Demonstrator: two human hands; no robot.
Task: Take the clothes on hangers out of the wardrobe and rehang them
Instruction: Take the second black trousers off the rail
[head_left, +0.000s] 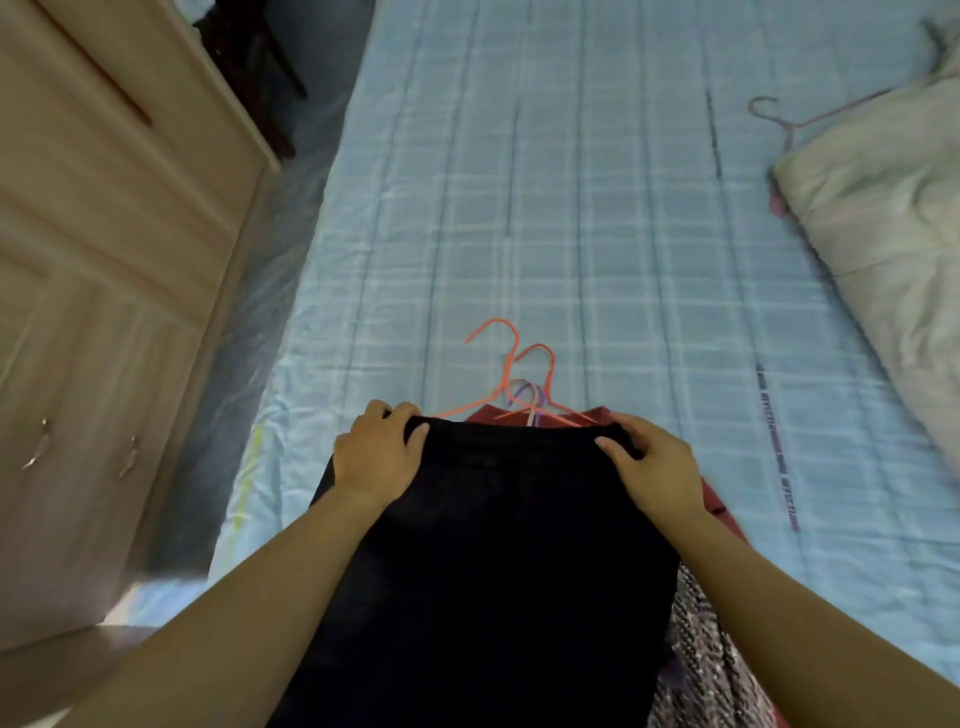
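A black garment lies lengthwise on the near end of the bed, on top of a pile of clothes. My left hand grips its top left corner and my right hand grips its top right corner. Just beyond the top edge, orange hanger hooks and a lilac hook stick out over a dark red garment. A speckled grey garment shows under the black one at the lower right. Whether the black garment is on a hanger is hidden.
The bed has a light blue checked cover. A pale garment on a pink hanger lies at its right side. A beige wardrobe with handles stands at the left, with a narrow floor gap between.
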